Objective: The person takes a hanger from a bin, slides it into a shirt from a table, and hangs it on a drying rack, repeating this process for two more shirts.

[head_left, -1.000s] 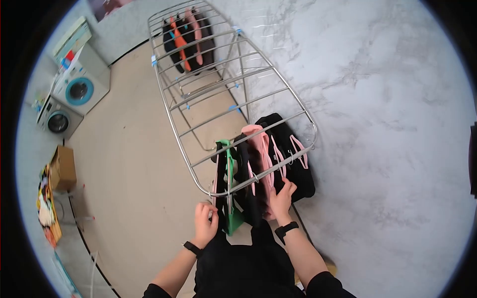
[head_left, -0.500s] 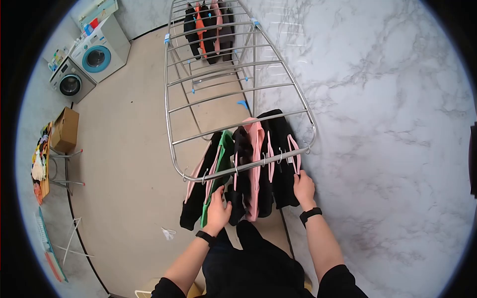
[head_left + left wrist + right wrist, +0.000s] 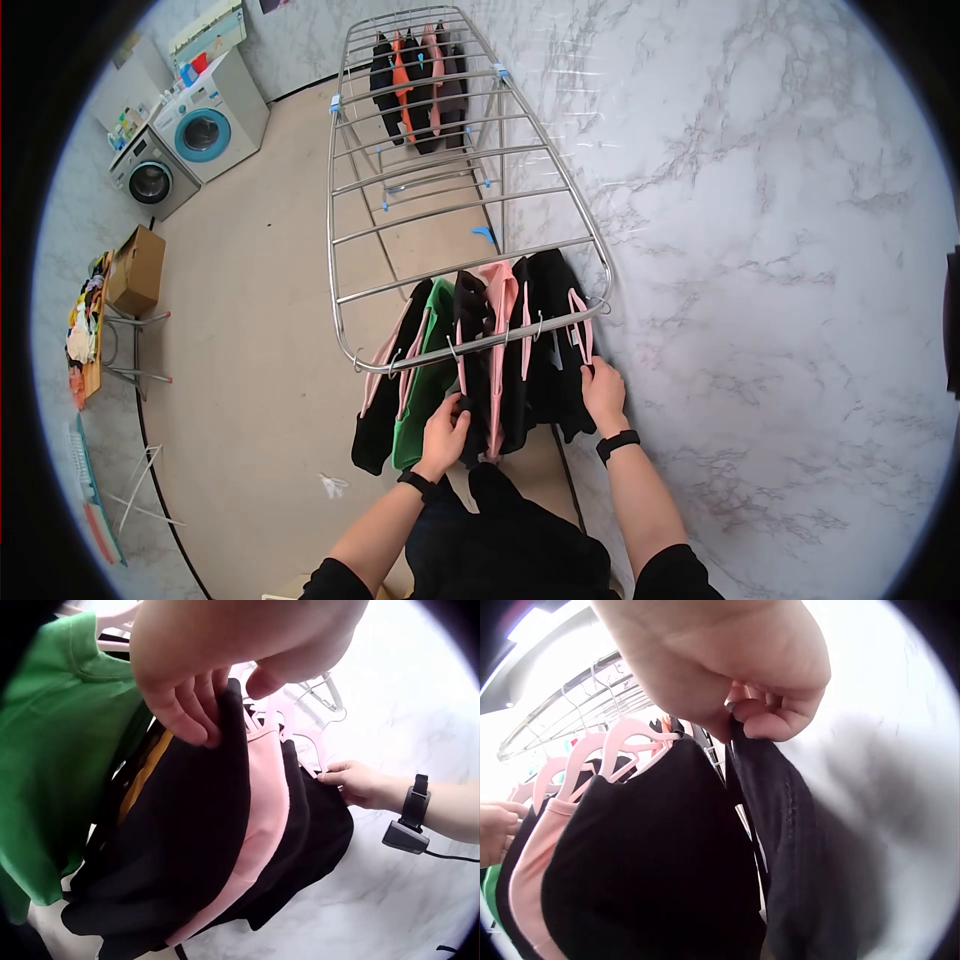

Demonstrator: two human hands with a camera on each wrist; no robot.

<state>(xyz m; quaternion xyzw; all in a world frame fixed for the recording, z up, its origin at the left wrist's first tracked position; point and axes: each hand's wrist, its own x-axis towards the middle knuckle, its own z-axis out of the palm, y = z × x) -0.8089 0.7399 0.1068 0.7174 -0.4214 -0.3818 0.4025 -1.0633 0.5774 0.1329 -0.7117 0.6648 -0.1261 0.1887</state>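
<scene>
Tops hang on pink hangers from the front bar of a metal drying rack (image 3: 480, 343). My left hand (image 3: 445, 437) pinches the shoulder of a black top (image 3: 187, 817), fingers on one side and thumb on the other. To its left hang a green top (image 3: 425, 380) and another black one (image 3: 378, 425); a pink top (image 3: 266, 780) hangs just right. At the row's right end, my right hand (image 3: 605, 395) holds the shoulder of the outermost black top (image 3: 780, 825) between curled fingers and thumb. A further black top (image 3: 652, 847) hangs beside it.
More clothes (image 3: 405, 90) hang at the rack's far end. A marbled wall (image 3: 750, 300) runs close along the right. Two washing machines (image 3: 205, 130), a cardboard box (image 3: 137, 270) and a pile of clothes (image 3: 83, 335) line the left. A small white item (image 3: 333, 486) lies on the floor.
My left hand has moved right from the leftmost hanger, past the green top, to the black one. My right hand has shifted from mid-row to the right end. The left-hand tops now hang more spread out.
</scene>
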